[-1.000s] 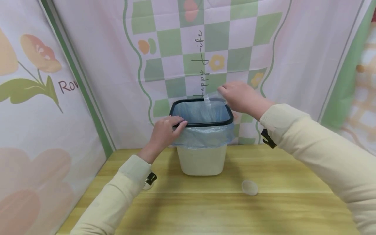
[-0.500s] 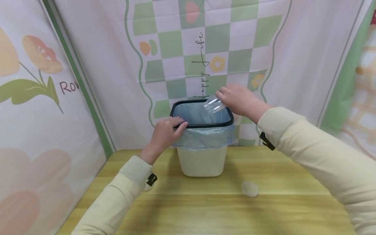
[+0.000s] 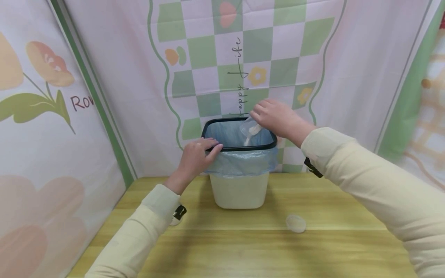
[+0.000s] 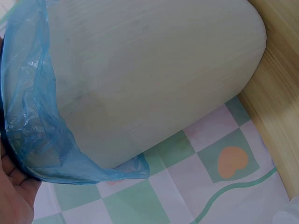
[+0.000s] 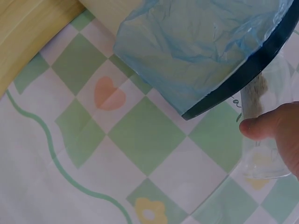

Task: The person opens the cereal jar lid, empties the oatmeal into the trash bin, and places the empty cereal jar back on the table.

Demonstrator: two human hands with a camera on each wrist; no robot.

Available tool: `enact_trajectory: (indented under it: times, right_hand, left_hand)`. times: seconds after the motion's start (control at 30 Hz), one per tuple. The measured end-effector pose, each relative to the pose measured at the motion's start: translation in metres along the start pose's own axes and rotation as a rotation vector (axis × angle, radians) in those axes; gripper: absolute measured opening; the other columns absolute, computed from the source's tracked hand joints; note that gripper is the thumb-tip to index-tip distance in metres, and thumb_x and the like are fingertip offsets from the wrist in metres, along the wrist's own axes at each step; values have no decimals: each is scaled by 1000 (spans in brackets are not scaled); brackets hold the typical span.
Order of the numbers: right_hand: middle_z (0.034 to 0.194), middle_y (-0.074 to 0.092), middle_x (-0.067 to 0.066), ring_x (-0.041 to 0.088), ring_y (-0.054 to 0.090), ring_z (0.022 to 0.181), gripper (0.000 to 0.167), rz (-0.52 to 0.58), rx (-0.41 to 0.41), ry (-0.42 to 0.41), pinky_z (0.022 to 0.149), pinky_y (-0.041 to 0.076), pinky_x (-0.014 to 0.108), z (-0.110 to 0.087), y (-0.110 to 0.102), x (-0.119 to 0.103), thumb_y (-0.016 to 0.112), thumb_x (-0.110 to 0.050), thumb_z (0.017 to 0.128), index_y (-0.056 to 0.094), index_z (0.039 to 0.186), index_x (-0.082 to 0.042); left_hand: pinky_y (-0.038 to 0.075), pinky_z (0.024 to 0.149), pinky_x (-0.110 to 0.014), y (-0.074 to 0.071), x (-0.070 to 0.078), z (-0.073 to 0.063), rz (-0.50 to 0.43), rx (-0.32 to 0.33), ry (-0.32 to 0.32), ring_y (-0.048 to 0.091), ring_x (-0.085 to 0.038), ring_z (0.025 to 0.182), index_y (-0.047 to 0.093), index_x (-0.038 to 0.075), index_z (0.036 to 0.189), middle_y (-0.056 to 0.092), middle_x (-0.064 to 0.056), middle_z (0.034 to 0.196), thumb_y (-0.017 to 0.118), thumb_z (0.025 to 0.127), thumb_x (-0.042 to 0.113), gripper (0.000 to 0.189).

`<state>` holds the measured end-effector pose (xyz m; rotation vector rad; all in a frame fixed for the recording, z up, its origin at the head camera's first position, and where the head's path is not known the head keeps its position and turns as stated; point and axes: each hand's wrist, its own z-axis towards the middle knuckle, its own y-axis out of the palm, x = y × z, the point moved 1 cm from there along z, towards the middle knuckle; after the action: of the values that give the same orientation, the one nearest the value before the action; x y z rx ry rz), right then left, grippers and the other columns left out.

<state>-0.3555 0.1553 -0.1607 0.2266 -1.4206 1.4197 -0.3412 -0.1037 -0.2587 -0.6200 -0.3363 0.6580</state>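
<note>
A cream trash can stands upright, with a black rim and a blue bag folded over its edge. My left hand grips the rim at its left corner; the left wrist view shows curled fingers at the edge of the bag. Over the can's right side, my right hand holds a clear plastic cup, tilted mouth-down into the opening. Pale material shows inside the cup and trails from its mouth. In the right wrist view, the thumb presses the cup's side, and greyish-brown contents show near the rim.
A round translucent lid lies on the wooden table, right of the can. Another small pale round object is partly hidden by the left cuff. A patterned curtain hangs close behind the can.
The right hand has shifted slightly left and tipped the cup further downward into the can; pale contents now show at its mouth. The left hand has stayed on the rim.
</note>
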Motion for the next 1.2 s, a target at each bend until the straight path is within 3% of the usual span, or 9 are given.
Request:
enact_trajectory:
  times: [0.57, 0.8, 1.2]
  right_hand:
    - [117, 60, 15, 31, 54, 109, 38, -260, 17, -122, 101, 39, 40, 7, 3, -8, 73, 4, 83, 60, 119, 0]
    - [118, 59, 16, 31, 53, 112, 36, -315, 67, -197, 102, 38, 40, 10, 1, -11, 72, 4, 84, 61, 118, -1]
    - [124, 59, 10, 26, 51, 120, 33, -500, 177, -336, 111, 30, 36, 18, 1, -18, 68, -3, 90, 61, 122, -7]
  left_hand:
    - [52, 90, -40, 1, 1, 2, 2, 1, 2, 67, -24, 99, 75, 4, 105, 73, -9, 101, 66, 94, 27, 27]
    - [53, 88, -39, 1, 1, 2, 9, 18, 16, 68, -24, 97, 76, 4, 104, 73, -10, 101, 65, 94, 27, 27]
    - [53, 88, -38, 2, -1, 1, 13, 3, -2, 67, -24, 99, 75, 5, 107, 72, -10, 103, 64, 95, 28, 28]
